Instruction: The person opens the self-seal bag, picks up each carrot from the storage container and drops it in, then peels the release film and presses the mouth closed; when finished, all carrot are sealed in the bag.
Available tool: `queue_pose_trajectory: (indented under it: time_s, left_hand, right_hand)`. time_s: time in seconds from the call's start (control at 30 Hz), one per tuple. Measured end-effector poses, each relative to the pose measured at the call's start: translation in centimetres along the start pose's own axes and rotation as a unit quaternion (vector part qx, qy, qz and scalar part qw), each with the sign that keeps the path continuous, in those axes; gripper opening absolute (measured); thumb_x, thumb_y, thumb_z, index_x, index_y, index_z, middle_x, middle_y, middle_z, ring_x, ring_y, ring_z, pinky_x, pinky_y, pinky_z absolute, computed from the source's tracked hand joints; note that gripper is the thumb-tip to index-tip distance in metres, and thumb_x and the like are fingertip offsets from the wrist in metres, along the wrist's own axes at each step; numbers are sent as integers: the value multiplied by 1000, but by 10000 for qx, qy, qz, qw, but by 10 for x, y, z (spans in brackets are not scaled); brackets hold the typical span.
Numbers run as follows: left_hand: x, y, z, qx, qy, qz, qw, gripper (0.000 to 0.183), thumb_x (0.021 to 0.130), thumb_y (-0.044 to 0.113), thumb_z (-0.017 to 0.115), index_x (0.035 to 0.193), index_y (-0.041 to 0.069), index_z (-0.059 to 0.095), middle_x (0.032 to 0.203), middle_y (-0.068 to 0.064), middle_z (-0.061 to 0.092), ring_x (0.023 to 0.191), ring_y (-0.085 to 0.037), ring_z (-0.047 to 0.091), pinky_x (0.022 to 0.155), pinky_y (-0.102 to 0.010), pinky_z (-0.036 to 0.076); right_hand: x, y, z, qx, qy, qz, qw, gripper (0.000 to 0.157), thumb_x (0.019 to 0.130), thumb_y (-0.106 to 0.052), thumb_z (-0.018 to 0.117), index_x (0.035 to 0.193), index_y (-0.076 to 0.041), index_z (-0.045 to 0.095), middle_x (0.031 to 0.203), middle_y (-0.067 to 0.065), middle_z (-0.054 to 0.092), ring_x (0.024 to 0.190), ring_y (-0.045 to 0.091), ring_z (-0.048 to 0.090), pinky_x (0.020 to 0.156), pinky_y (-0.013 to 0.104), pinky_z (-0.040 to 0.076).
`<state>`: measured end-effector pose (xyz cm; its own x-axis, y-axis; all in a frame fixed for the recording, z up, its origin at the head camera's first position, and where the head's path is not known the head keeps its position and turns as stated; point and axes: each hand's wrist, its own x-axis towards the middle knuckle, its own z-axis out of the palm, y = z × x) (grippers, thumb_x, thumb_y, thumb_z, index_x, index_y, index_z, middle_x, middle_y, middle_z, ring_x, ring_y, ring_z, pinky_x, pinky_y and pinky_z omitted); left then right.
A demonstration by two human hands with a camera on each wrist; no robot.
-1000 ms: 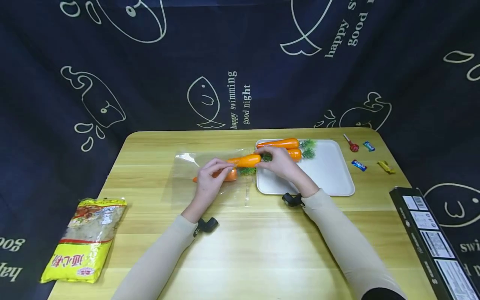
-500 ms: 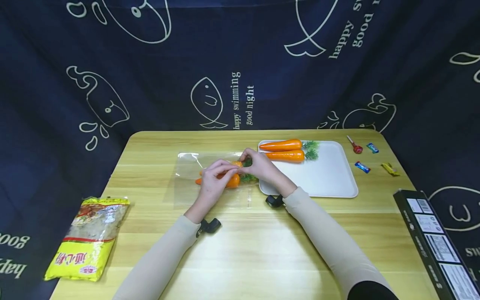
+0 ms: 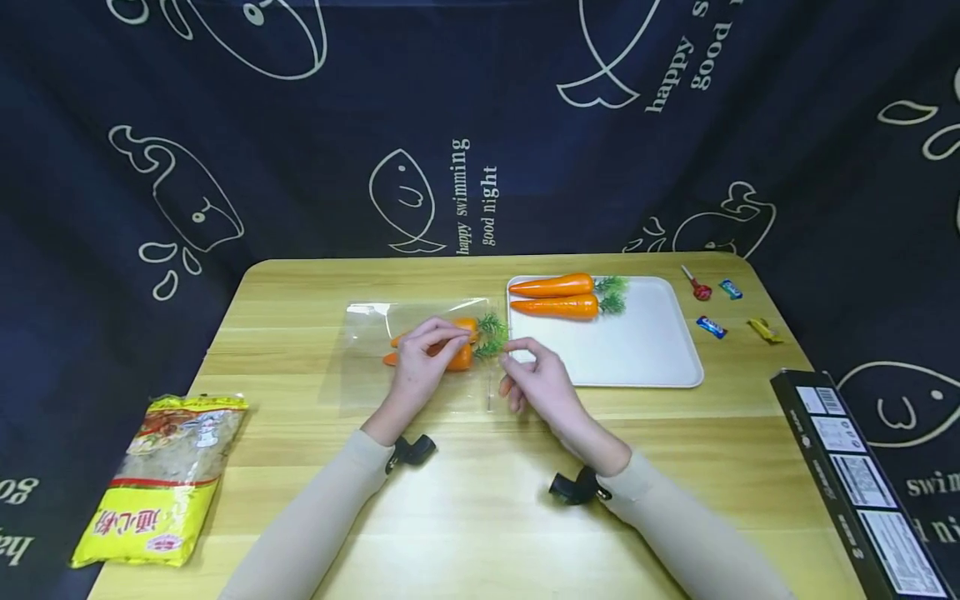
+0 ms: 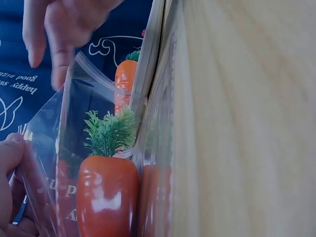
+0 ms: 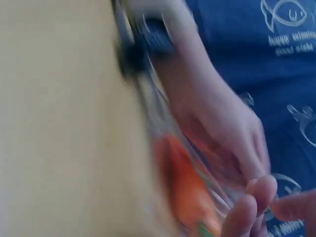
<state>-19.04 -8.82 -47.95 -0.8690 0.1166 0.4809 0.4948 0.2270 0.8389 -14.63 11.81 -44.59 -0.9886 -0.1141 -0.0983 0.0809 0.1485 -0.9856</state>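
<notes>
My left hand (image 3: 422,360) pinches the top layer of a clear zip bag (image 3: 366,385), which lies on the table and is lifted at its mouth. Inside lie two orange carrots, a near one (image 3: 462,359) and a far one (image 3: 467,325), side by side and partly hidden by that hand. Their green tops (image 3: 491,337) point right, towards the opening; the left wrist view shows one carrot (image 4: 107,197) up close in the film. My right hand (image 3: 547,383) hovers just right of the mouth with loosely bent fingers, nothing visible between them. Whether a fingertip touches the film, I cannot tell.
A white tray (image 3: 637,354) holding two more carrots (image 3: 555,307) stands right of the bag. Beyond it lie a red lollipop (image 3: 701,292) and several wrapped candies (image 3: 711,327). A yellow food packet (image 3: 161,483) is at the left, a black box (image 3: 855,475) at the right edge.
The right hand carried a carrot left from the tray side into the bag beside the first one, let go, and drew back to the right. The left hand kept its pinch on the film.
</notes>
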Motion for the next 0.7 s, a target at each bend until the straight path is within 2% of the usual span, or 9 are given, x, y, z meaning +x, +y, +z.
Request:
queue_pose_trajectory:
  time_s: [0.07, 0.2, 0.3, 0.43, 0.5, 0.6, 0.63, 0.7]
  left_hand:
    - [0, 1, 0, 88, 18, 51, 9999, 13, 88, 12, 76, 100, 7, 79, 98, -5, 73, 94, -18, 67, 85, -16, 55]
    - [0, 1, 1, 289, -79, 135, 9995, 11, 88, 17, 76, 98, 12, 80, 97, -1, 73, 95, -16, 67, 84, -19, 55]
    - [0, 0, 2, 396, -165, 193, 9989, 10, 89, 20, 76, 97, 16, 80, 96, 3, 73, 94, -13, 67, 83, -22, 55]
    - [3, 0, 3, 622, -394, 282, 9969, 10, 89, 18, 76, 98, 16, 80, 96, 6, 72, 95, -11, 67, 86, -23, 55]
    - [7, 5, 0, 794, -657, 222, 9944, 12, 89, 17, 76, 100, 14, 79, 98, 7, 72, 97, -11, 67, 89, -26, 55]
    - [26, 16, -12, 1178, -1256, -185, 9849, 16, 92, 22, 73, 105, 16, 78, 103, 8, 71, 103, -13, 65, 95, -34, 55]
    - [37, 20, -17, 1322, -1535, -339, 9787, 17, 93, 23, 72, 107, 16, 77, 106, 7, 71, 104, -14, 64, 97, -37, 54]
    - [64, 25, -25, 1636, -2151, -663, 9605, 18, 95, 26, 69, 110, 18, 76, 111, 5, 70, 106, -17, 64, 98, -42, 53]
  right_hand:
    - [-10, 8, 13, 360, -301, 372, 9982, 39, 101, -21, 59, 136, -6, 51, 71, 16, 71, 44, 18, 60, 44, 38, 56]
    - [-13, 21, 29, 576, -494, 275, 9967, 41, 104, -22, 55, 139, -4, 49, 84, 27, 72, 50, 23, 67, 51, 44, 60]
    - [-9, 27, 34, 771, -428, 177, 9959, 39, 105, -21, 53, 136, 3, 52, 96, 33, 70, 57, 28, 71, 57, 48, 61]
    - [-4, 35, 36, 1081, -134, 92, 9940, 36, 105, -17, 52, 128, 9, 57, 106, 34, 68, 65, 31, 73, 62, 45, 62]
    - [-4, 38, 38, 1141, 26, 108, 9934, 32, 104, -16, 54, 123, 8, 60, 103, 32, 70, 66, 30, 74, 63, 42, 63]
    - [-6, 42, 41, 1134, 127, 74, 9934, 29, 103, -15, 55, 120, 7, 62, 93, 32, 70, 67, 31, 74, 64, 41, 63]
    - [-7, 42, 42, 1118, 147, 68, 9936, 27, 103, -15, 55, 119, 6, 63, 90, 32, 70, 67, 32, 74, 64, 41, 63]
    - [-7, 44, 44, 1113, 150, 15, 9937, 26, 103, -14, 55, 118, 6, 63, 87, 33, 70, 67, 32, 74, 64, 41, 63]
